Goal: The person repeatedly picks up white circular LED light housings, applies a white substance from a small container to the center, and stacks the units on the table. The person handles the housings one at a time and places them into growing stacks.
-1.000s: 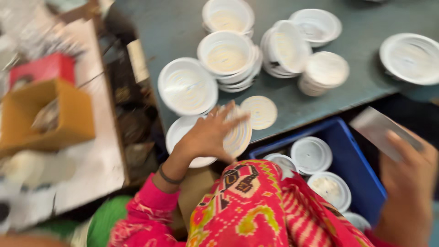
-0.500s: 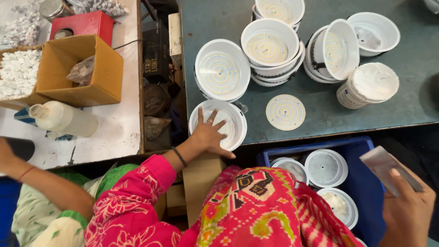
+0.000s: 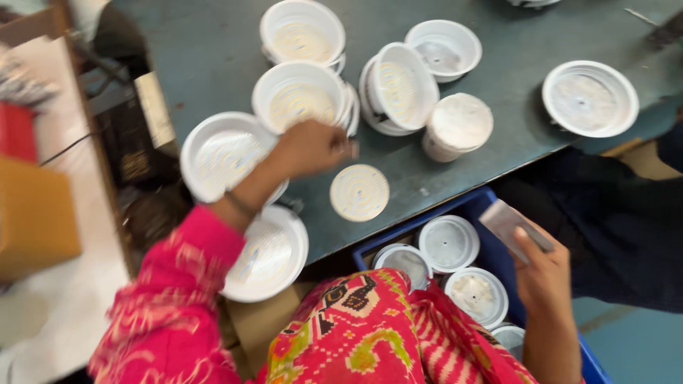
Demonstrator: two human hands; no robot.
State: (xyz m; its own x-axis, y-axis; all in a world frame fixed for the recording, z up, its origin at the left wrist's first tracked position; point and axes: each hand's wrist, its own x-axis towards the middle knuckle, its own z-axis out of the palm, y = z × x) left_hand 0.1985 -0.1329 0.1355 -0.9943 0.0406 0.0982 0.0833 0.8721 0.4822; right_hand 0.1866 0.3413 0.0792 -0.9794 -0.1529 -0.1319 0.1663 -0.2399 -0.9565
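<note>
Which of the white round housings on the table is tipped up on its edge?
The white housing leaning beside the capped cylinder; the others lie flat.

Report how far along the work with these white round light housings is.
Done, it seems: several white housings sit with their inner discs in, stacked on the grey-green table. In hand: the left hand is over a housing at the table edge; the right hand holds a flat grey card. Left: a loose disc lies on the table, and more housings wait in the blue crate.
</note>
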